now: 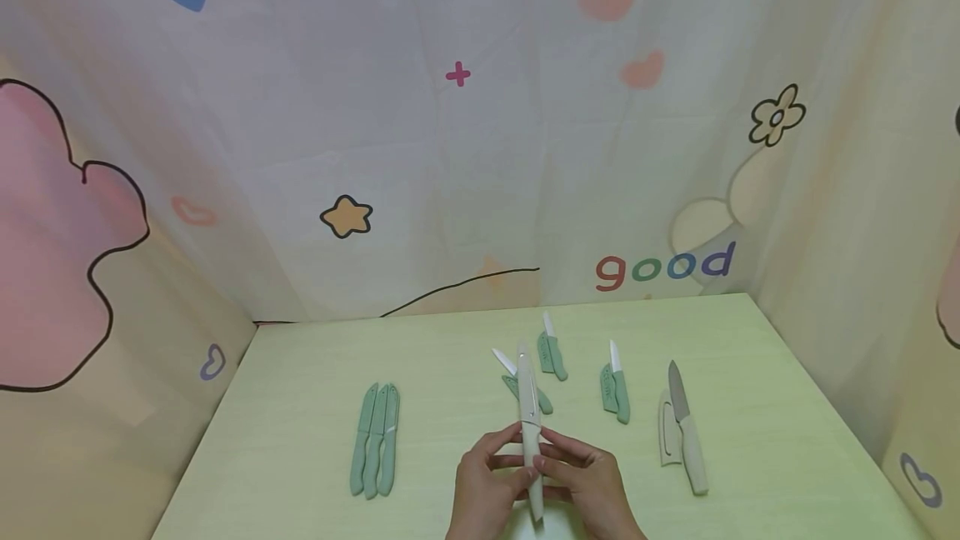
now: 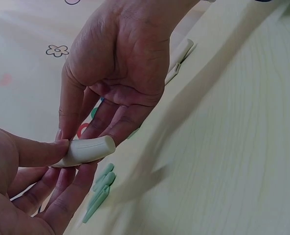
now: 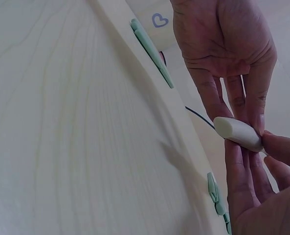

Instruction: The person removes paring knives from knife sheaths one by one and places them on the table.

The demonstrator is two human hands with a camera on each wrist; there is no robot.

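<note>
A cream-handled knife in a cream sheath (image 1: 530, 394) is held up over the table, tip pointing away. My left hand (image 1: 486, 480) grips its handle from the left, thumb on top and fingers underneath. From the other side my right hand (image 1: 587, 477) pinches the same handle. Both wrist views show the rounded butt of the cream handle (image 2: 91, 149) between the two hands' fingers and thumbs. Behind the sheath lies a small green folding-style peeling knife (image 1: 546, 402) with a white blade, partly hidden by it.
Several green-handled knives (image 1: 372, 440) lie side by side on the left. Two small green knives with white blades (image 1: 555, 357) (image 1: 621, 394) lie towards the back. At right, an unsheathed cream-handled knife (image 1: 693, 452) lies beside its sheath (image 1: 669, 432). A printed curtain (image 1: 450, 140) borders the table.
</note>
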